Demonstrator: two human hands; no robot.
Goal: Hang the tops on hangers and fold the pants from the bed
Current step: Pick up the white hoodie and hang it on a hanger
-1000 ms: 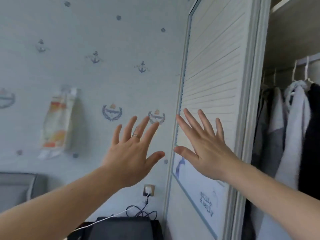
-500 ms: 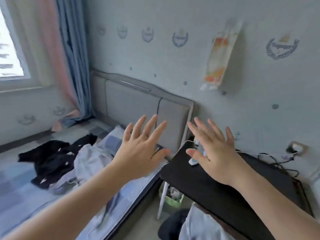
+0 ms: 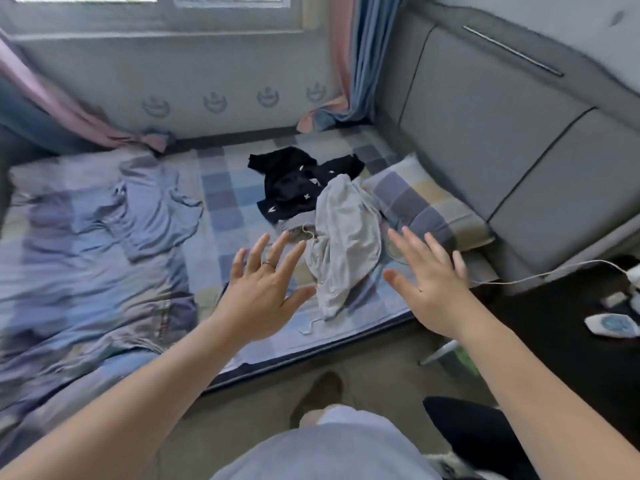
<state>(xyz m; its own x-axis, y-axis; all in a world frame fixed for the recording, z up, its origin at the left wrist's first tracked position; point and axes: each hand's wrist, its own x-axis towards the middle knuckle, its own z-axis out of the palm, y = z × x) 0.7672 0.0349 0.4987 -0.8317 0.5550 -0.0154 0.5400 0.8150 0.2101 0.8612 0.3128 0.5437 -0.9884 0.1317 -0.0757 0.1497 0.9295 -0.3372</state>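
A crumpled light grey garment [image 3: 343,244] with a drawstring lies on the checked bed sheet [image 3: 221,202] near the bed's front edge. Behind it, partly under it, a black garment [image 3: 294,181] with small white marks is spread out. My left hand [image 3: 266,289] hovers over the sheet just left of the grey garment, fingers spread, a ring on one finger. My right hand [image 3: 429,285] is held out to the right of the grey garment, fingers straight. Both hands hold nothing.
A rumpled blue-grey duvet [image 3: 86,254] covers the bed's left part. A checked pillow [image 3: 426,206] lies against the grey padded headboard [image 3: 502,140]. A dark bedside table [image 3: 571,341] with a white cable and small items stands right. Curtains hang by the window.
My view has swung from the wardrobe and wall down and left to the bed. Both hands stay spread in front of me and now hover either side of the grey garment.
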